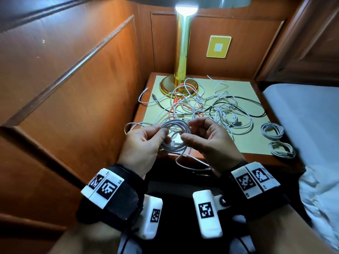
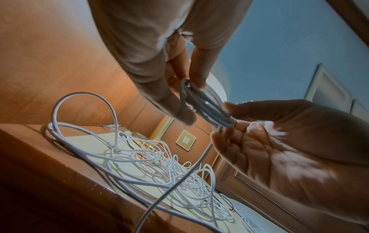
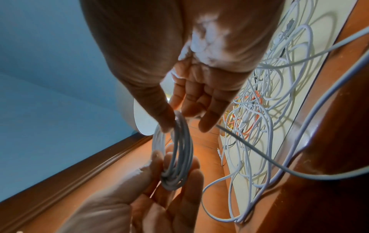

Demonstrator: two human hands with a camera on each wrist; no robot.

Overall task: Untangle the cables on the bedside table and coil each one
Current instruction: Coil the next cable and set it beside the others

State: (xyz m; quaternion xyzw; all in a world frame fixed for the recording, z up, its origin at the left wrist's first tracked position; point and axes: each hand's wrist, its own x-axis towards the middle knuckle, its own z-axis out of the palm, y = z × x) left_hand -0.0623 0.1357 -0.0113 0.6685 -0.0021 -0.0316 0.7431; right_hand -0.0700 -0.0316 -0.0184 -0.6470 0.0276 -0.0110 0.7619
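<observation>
Black wrist straps with white coded blocks (image 1: pixel 102 187) sit nearest, one set on each forearm; just beyond them the left hand (image 1: pixel 143 143) and the right hand (image 1: pixel 211 142) meet over the front edge of the wooden bedside table (image 1: pixel 244 158); between them hangs a round coil of thin white cable (image 1: pixel 175 136), several loops thick; the left hand pinches its near-left side between thumb and curled fingers, and the right hand pinches the opposite side with thumb and forefinger, its other fingers loosely bent; from the coil a loose white tail (image 1: pixel 185 162) drops below the table edge and curves away toward the right; seen from the right wrist, the same coil (image 3: pixel 175 151) stands on edge between both sets of fingertips.

Farther on, across the pale yellow table mat (image 1: pixel 244 101), sprawls a knot of loose cables (image 1: pixel 201 109), mostly white with one orange and one black among them; two small white coiled cables (image 1: pixel 272 132) lie side by side near the table's right edge, apart from the knot; behind the tangle stands a brass lamp with a round base (image 1: pixel 181 57), some strands lying over its base; a yellow square wall plate (image 1: pixel 218 46) sits on the wood panelling behind; white bedding (image 1: pixel 311 116) borders the table on the right.
</observation>
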